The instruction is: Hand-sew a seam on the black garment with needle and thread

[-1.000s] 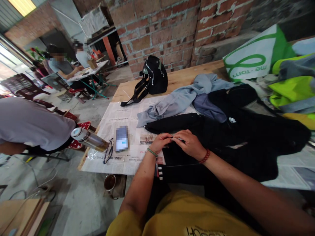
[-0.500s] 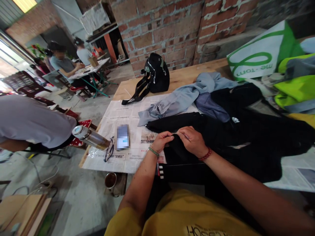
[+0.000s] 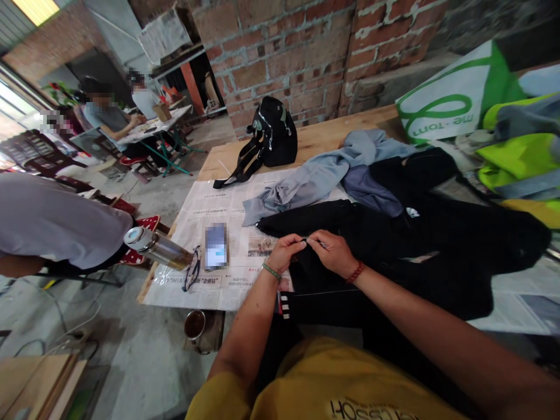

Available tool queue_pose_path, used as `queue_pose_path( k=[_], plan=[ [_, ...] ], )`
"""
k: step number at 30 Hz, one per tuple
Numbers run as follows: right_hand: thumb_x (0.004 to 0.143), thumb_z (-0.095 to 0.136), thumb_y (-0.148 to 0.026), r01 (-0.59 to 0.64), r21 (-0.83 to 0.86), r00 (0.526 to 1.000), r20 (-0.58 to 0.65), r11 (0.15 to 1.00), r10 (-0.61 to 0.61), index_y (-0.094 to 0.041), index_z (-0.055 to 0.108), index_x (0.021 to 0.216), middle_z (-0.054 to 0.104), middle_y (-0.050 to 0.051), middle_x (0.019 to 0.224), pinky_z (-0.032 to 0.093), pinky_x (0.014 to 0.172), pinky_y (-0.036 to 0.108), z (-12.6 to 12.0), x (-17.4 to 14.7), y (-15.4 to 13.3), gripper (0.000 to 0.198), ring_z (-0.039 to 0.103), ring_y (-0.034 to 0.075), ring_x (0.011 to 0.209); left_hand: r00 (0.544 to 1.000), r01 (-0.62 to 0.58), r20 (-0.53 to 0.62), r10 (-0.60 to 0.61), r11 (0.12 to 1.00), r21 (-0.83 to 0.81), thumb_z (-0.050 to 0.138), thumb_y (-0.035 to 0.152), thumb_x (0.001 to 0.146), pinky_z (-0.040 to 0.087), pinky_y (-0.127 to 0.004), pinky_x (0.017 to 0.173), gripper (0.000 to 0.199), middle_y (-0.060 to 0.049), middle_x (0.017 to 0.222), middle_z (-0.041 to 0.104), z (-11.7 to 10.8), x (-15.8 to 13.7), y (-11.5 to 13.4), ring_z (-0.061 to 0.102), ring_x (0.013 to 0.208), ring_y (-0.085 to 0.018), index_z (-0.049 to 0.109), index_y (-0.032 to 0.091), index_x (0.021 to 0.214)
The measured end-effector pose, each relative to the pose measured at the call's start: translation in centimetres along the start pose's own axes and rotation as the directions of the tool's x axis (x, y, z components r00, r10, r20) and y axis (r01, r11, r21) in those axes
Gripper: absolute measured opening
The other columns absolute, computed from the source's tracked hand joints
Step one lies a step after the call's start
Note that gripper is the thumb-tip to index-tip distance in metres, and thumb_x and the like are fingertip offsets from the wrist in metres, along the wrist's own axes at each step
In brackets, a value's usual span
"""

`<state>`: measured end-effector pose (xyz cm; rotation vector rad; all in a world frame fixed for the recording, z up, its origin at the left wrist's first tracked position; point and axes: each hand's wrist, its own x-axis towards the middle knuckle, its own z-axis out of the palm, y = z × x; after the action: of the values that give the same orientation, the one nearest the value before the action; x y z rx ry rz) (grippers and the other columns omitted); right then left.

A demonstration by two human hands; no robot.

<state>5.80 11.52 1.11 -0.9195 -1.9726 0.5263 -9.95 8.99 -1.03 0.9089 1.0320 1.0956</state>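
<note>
Where the bench ends at the near left, a metal cup stands lower down, dark brown inside; whether that is liquid cannot be told. To its right, 2 bare hands meet over black cloth on the near side of the bench. The left hand has its grip closed on a small raised fold between thumb and forefinger; the right hand pinches the fold just beside those fingertips. The cloth is dull and rumpled, spreading well to the right, with 1 small white mark towards its far side. Left of the hands, a clear bottle with a silver cap has amber liquid low inside. Glasses lie beside its base, and a phone, its screen blurred, lies on newspaper farther right. Beyond the black cloth is crumpled grey cloth. Farther still are a black bag and, at far right, a white-and-green bag; the contents of both are hidden. A brick wall rises behind.
</note>
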Motion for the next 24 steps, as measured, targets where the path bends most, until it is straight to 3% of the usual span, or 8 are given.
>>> queue_pose_path(
  k=[6, 9, 13, 16, 18, 20, 22, 24],
  plan=[
    [0.084, 0.051, -0.031, -0.111, 0.146, 0.98, -0.147, 0.983, 0.133, -0.018, 0.062, 0.073, 0.065, 0.002, 0.073, 0.045, 0.064, 0.024, -3.2, 3.0, -1.5, 0.02, 0.058, 0.012, 0.067, 0.996, -0.012, 0.092, -0.006, 0.981, 0.195, 0.071, 0.041, 0.063, 0.03, -0.016, 0.042, 0.031, 0.006, 0.054, 0.046, 0.1, 0.2, -0.2, 0.038, 0.045, -0.003, 0.058, 0.013, 0.068],
    [0.084, 0.052, -0.034, -0.19, 0.277, 0.976, -0.049, 0.942, 0.212, -0.016, 0.061, 0.073, 0.065, 0.003, 0.074, 0.045, 0.058, 0.022, -4.0, 3.8, -2.7, 0.022, 0.056, 0.01, 0.063, 0.998, -0.007, 0.069, -0.006, 0.983, 0.185, 0.07, 0.041, 0.064, 0.033, -0.016, 0.042, 0.03, 0.005, 0.056, 0.048, 0.2, 0.2, -0.1, 0.042, 0.048, -0.005, 0.059, 0.014, 0.069],
    [0.084, 0.051, -0.041, -0.425, 0.618, 0.902, 0.229, 0.661, 0.366, -0.018, 0.051, 0.081, 0.066, 0.004, 0.081, 0.042, 0.044, 0.02, -3.1, 3.5, -3.4, 0.023, 0.06, 0.012, 0.062, 0.995, 0.003, 0.095, -0.017, 0.989, 0.148, 0.071, 0.039, 0.065, 0.037, -0.017, 0.045, 0.028, 0.004, 0.059, 0.048, 0.1, 0.1, 0.1, 0.044, 0.051, -0.005, 0.061, 0.014, 0.071],
    [0.085, 0.05, -0.041, -0.526, 0.735, 0.841, 0.375, 0.428, 0.39, -0.019, 0.044, 0.08, 0.066, 0.005, 0.079, 0.052, 0.053, 0.027, -2.5, 3.5, -3.3, 0.023, 0.066, 0.018, 0.078, 0.995, 0.003, 0.101, -0.013, 0.995, 0.101, 0.072, 0.037, 0.063, 0.039, -0.018, 0.047, 0.028, 0.005, 0.059, 0.047, 0.1, 0.0, 0.2, 0.044, 0.051, -0.005, 0.061, 0.013, 0.071],
    [0.087, 0.047, -0.041, -0.463, 0.744, 0.87, 0.277, 0.481, 0.409, -0.02, 0.043, 0.079, 0.065, 0.004, 0.075, 0.055, 0.065, 0.034, -2.6, 3.8, -3.0, 0.023, 0.066, 0.018, 0.078, 0.996, 0.018, 0.086, -0.025, 0.997, 0.076, 0.073, 0.037, 0.062, 0.038, -0.018, 0.045, 0.028, 0.005, 0.057, 0.047, 0.2, -0.1, 0.4, 0.044, 0.049, -0.005, 0.059, 0.013, 0.068],
    [0.088, 0.046, -0.041, -0.295, 0.638, 0.93, 0.019, 0.711, 0.368, -0.02, 0.046, 0.081, 0.065, 0.003, 0.076, 0.055, 0.073, 0.036, -3.2, 4.2, -2.6, 0.022, 0.066, 0.016, 0.077, 0.996, 0.041, 0.071, -0.045, 0.998, 0.055, 0.073, 0.036, 0.061, 0.036, -0.017, 0.042, 0.028, 0.006, 0.055, 0.046, 0.3, -0.2, 0.5, 0.044, 0.046, -0.005, 0.057, 0.014, 0.066],
    [0.088, 0.046, -0.038, -0.098, 0.362, 0.97, -0.174, 0.927, 0.171, -0.021, 0.051, 0.084, 0.066, 0.005, 0.084, 0.053, 0.08, 0.036, -4.1, 4.4, -2.0, 0.019, 0.065, 0.017, 0.082, 0.996, 0.063, 0.053, -0.065, 0.998, 0.028, 0.074, 0.035, 0.06, 0.037, -0.017, 0.041, 0.029, 0.006, 0.054, 0.047, 0.3, -0.2, 0.6, 0.045, 0.045, -0.005, 0.057, 0.014, 0.067],
    [0.088, 0.047, -0.035, 0.093, 0.098, 0.985, -0.152, 0.991, -0.078, -0.021, 0.055, 0.087, 0.067, 0.007, 0.093, 0.05, 0.086, 0.036, -5.1, 4.6, -1.2, 0.016, 0.063, 0.018, 0.09, 0.996, 0.081, 0.037, -0.081, 0.997, 0.002, 0.075, 0.035, 0.058, 0.039, -0.016, 0.041, 0.03, 0.006, 0.056, 0.049, 0.3, -0.1, 0.6, 0.047, 0.045, -0.005, 0.056, 0.014, 0.069]
  ],
)
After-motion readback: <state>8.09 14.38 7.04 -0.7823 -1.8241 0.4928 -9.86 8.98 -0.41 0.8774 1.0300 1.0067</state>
